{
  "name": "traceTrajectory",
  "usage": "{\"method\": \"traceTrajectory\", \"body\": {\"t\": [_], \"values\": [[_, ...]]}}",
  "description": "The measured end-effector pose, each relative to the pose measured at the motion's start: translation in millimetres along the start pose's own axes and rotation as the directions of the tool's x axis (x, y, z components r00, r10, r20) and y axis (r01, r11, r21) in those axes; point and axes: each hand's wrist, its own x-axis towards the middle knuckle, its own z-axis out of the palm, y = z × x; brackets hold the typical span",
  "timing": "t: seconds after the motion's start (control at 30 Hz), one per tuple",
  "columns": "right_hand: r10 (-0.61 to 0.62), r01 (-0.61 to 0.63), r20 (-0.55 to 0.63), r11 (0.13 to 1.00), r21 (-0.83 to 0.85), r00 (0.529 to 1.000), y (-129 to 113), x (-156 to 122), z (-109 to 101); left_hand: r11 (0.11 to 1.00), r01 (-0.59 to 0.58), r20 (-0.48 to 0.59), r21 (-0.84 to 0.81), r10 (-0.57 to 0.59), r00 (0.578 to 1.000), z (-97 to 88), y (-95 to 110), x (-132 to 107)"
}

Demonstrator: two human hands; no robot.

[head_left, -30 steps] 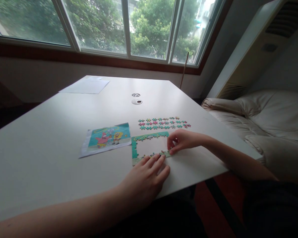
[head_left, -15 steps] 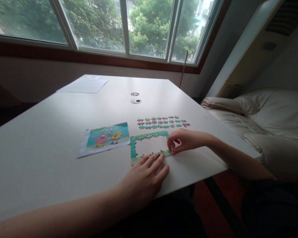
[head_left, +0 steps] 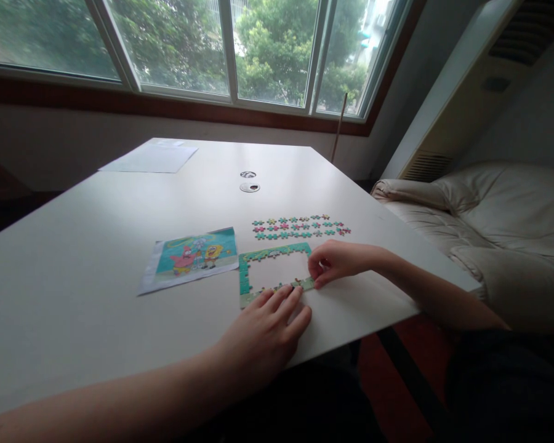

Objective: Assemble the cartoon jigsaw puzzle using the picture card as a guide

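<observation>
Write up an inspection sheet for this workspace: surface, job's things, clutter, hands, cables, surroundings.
Surface: white table, matte top.
Job's things: puzzle frame, border joined, middle unfilled; loose pieces in rows behind it; reference picture to its left.
Clutter: paper sheet at the far left corner.
Hands: left hand flat, fingertips on the frame's near edge; right hand curled at the frame's near right corner, and it is unclear whether it pinches anything.
Cables: nothing seen; two grommets in the tabletop.
Surroundings: window with trees beyond; sofa on the right; air-conditioning unit behind it.
</observation>
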Motion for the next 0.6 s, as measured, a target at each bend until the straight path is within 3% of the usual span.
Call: {"method": "traceTrajectory", "body": {"t": [0.27,0.5,0.6], "values": [[0.084,-0.083,0.018,0.996,-0.041,0.996,-1.6,2.1,0.7,1.0,0.001,-0.006,0.007,-0.001,1.0,0.9,0.2,-1.1],[-0.038,0.031,0.085,0.997,0.072,0.996,8.0,-1.4,-6.6,1.0,-0.004,0.018,0.011,0.004,1.0,-1.2,0.4,0.3],[-0.035,0.027,0.077,0.994,0.106,0.996,13.4,-3.8,-12.3,1.0,-0.008,0.021,0.02,0.008,1.0,-2.2,0.0,1.6]]}}
